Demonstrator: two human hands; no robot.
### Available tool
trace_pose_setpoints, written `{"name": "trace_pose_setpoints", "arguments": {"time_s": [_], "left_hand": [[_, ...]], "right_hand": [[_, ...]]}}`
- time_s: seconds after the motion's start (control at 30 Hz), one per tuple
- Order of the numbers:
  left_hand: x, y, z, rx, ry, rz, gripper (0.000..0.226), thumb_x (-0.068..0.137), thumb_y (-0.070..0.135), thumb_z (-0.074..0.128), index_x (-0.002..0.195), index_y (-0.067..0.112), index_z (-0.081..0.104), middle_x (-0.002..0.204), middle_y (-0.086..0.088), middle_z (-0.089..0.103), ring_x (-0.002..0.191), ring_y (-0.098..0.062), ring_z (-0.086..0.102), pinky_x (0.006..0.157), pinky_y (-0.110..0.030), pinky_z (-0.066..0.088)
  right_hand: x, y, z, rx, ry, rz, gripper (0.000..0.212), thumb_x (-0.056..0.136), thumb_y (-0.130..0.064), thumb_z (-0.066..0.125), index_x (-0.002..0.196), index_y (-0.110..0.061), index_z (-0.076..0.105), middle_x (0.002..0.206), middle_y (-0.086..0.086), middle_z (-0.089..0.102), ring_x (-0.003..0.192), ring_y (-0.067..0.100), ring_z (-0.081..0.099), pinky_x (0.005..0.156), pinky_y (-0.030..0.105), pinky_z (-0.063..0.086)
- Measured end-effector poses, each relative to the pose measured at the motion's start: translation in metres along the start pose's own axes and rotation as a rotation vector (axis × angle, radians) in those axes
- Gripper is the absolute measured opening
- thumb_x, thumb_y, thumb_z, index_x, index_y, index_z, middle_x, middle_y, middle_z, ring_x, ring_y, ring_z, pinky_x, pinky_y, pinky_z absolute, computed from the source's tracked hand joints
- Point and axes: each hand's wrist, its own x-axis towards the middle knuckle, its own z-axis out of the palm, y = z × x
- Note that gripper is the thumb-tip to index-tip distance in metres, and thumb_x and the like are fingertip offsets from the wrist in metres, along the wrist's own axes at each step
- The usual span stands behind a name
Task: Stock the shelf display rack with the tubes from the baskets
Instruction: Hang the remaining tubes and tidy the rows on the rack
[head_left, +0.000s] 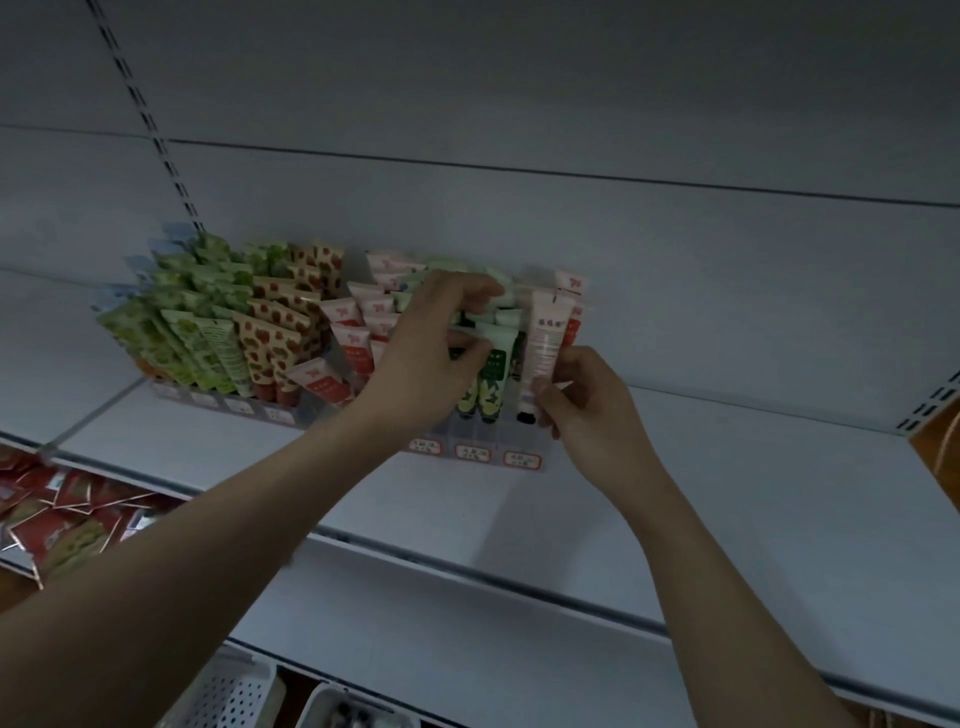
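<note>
A pale pink tube (545, 343) stands cap-down at the right end of the clear display rack (470, 457), tilted slightly back, with more pink tubes just behind it. The right hand (587, 400) pinches its lower part between thumb and fingertips, the other fingers curled. Just to its left stand green-and-white tubes (491, 374), their caps down in the rack's slots. The left hand (436, 343) reaches in over them, fingers bent, its thumb and fingertips pinching the crimped top ends of the pale green tubes; exactly which tube it holds cannot be told.

Further left, the rack holds rows of red-and-white tubes (353, 343), then spotted brown-and-cream tubes (280, 338), then leafy green tubes (192, 322), all leaning back in tiers. Small price labels (522, 460) line the rack's front edge.

The rack sits on a white shelf (727, 478) against a white back panel. On a lower shelf at the far left lie red packets (47, 514). At the bottom edge, two white perforated baskets (234, 696) show between the forearms.
</note>
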Motion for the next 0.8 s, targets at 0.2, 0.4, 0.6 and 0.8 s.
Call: {"name": "trace_pose_setpoints", "arguments": {"time_s": [0.2, 0.4, 0.6, 0.8], "left_hand": [[0.0, -0.014, -0.004, 0.303, 0.036, 0.236, 0.034, 0.081, -0.015, 0.058, 0.106, 0.008, 0.061, 0.108, 0.002, 0.042, 0.098, -0.013, 0.049, 0.082, -0.023, 0.047], [0.003, -0.019, -0.007, 0.508, -0.016, 0.399, 0.022, 0.083, -0.011, 0.055, 0.096, 0.004, 0.066, 0.093, -0.012, 0.057, 0.086, -0.026, 0.049, 0.074, -0.027, 0.034], [0.003, -0.017, -0.004, 0.62, -0.137, 0.403, 0.034, 0.082, 0.003, 0.068, 0.115, 0.01, 0.063, 0.095, -0.011, 0.056, 0.092, -0.027, 0.045, 0.071, -0.036, 0.044], [0.003, -0.016, -0.006, 0.745, -0.148, 0.453, 0.047, 0.081, 0.013, 0.071, 0.127, 0.016, 0.061, 0.096, -0.013, 0.053, 0.09, -0.033, 0.05, 0.066, -0.041, 0.048]], "right_hand": [[-0.001, 0.0, -0.007, 0.426, 0.001, 0.226, 0.012, 0.096, -0.002, 0.047, 0.099, -0.01, 0.055, 0.072, 0.006, 0.059, 0.052, 0.018, 0.045, 0.047, 0.028, 0.033], [-0.001, 0.002, -0.004, 0.334, 0.03, 0.204, 0.018, 0.101, -0.022, 0.052, 0.102, -0.006, 0.061, 0.076, 0.01, 0.059, 0.054, 0.015, 0.044, 0.051, 0.028, 0.036], [-0.002, 0.001, -0.006, 0.239, 0.06, 0.085, 0.01, 0.098, -0.015, 0.054, 0.104, -0.012, 0.062, 0.082, 0.017, 0.064, 0.063, 0.018, 0.052, 0.053, 0.031, 0.042], [0.001, 0.004, -0.002, 0.112, 0.157, 0.027, 0.013, 0.097, -0.012, 0.051, 0.096, -0.025, 0.054, 0.087, -0.008, 0.066, 0.068, 0.007, 0.059, 0.058, 0.027, 0.046]]}}
